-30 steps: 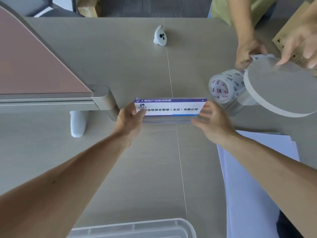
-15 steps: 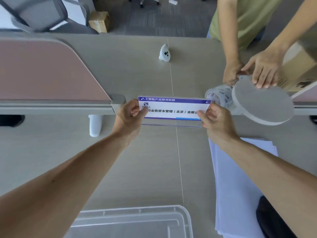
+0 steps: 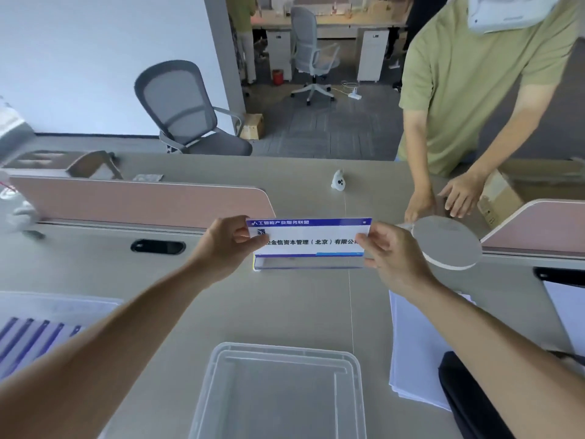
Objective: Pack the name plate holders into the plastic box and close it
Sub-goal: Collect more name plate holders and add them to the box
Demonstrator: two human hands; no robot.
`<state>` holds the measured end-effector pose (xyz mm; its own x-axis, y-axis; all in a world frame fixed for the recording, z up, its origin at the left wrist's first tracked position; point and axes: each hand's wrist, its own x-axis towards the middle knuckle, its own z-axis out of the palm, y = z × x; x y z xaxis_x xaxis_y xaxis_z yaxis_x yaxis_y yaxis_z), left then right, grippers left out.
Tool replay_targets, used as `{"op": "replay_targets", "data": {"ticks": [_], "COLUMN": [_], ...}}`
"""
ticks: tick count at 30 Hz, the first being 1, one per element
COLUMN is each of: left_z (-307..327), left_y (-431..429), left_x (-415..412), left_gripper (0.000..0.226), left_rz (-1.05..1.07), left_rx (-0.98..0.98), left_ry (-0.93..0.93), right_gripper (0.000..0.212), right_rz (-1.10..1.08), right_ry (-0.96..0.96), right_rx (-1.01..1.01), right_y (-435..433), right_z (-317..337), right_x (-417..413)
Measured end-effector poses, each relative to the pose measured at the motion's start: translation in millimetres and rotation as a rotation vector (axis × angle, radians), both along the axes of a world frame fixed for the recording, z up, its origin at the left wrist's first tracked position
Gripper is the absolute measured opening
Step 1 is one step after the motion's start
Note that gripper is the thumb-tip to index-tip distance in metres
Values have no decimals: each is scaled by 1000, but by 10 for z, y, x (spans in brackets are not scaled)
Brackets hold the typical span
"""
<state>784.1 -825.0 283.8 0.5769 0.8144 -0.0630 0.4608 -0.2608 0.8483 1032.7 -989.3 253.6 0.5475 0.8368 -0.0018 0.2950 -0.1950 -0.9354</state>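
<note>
Holder, pinched at both ends by left hand and right hand, now raised higher above table.

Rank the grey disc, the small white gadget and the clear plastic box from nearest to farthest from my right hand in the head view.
From the right hand:
1. Grey disc, just right of it, almost touching.
2. White gadget, up and left, farther back on the table.
3. Plastic box, bottom centre, closest to the camera.

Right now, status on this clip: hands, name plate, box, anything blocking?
Left hand and right hand pinch the name plate holder by its ends. Plastic box open, nothing visible inside, near edge of table. Path to box looks unobstructed.
</note>
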Motion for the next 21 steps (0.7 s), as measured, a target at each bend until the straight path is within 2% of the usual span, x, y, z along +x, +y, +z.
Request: {"op": "replay_targets", "data": {"ticks": [4, 6, 8, 10, 13, 16, 18, 21], "left_z": [372, 559, 673, 701, 662, 591, 581, 605], "left_y": [-136, -187, -217, -174, 12, 252, 430, 671], "left_x": [-543, -708, -844, -1027, -1472, -2026, -2403, -2980], "left_gripper": [35, 45, 48, 37, 19, 20, 22, 21], "left_rz": [-21, -156, -261, -291, -282, -258, -231, -160], "left_rx": [351, 532, 632, 643, 627, 653, 670, 618], "left_ry": [115, 270, 456, 579, 634, 634, 610, 575], "right_gripper": [19, 16, 18, 21, 23, 18, 17, 53], "right_rz": [91, 139, 182, 218, 243, 204, 151, 47], "right_ry": [-143, -188, -224, -262, -306, -308, -221, 18], "right_rx": [-5, 1, 4, 13, 18, 23, 24, 5], "right_y": [6, 69, 163, 274, 490, 729, 927, 1276], "right_z": [138, 206, 278, 341, 389, 341, 297, 189], "right_x": [-551, -826, -1114, -1416, -1887, -2426, -2841, -3483]}}
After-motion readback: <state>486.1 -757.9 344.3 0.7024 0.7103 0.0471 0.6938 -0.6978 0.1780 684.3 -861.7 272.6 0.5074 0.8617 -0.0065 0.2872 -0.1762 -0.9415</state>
